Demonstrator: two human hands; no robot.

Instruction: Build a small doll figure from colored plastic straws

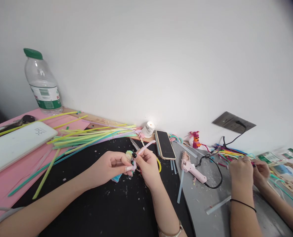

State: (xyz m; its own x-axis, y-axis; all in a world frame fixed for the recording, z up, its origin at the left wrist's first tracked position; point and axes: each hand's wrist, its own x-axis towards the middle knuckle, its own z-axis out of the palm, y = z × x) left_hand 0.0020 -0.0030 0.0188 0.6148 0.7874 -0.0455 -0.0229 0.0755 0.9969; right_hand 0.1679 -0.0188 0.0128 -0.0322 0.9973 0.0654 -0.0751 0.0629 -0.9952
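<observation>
My left hand (pixel 116 164) and my right hand (pixel 148 167) meet above the black mat (pixel 97 204), fingers pinched. Between them is a small pipe cleaner craft (pixel 129 155) with pale green, cream and lilac parts, mostly hidden by the fingers. From my right hand's pinch a pale pink pipe cleaner (pixel 147 146) sticks up to the right. Below my left fingers shows a blue fuzzy piece (pixel 116 178); whether it belongs to the craft I cannot tell. Scissors lie behind my right hand, with a yellow handle (pixel 159 165) showing.
Pipe cleaners (pixel 87 138) lie behind my left arm, near a white power bank (pixel 20 144) and a bottle (pixel 43 82). A paper cup (pixel 149 129) and phone (pixel 165 145) stand behind. Rightward are a corded glue gun (pixel 193 171) and a co-worker's hands (pixel 242 172).
</observation>
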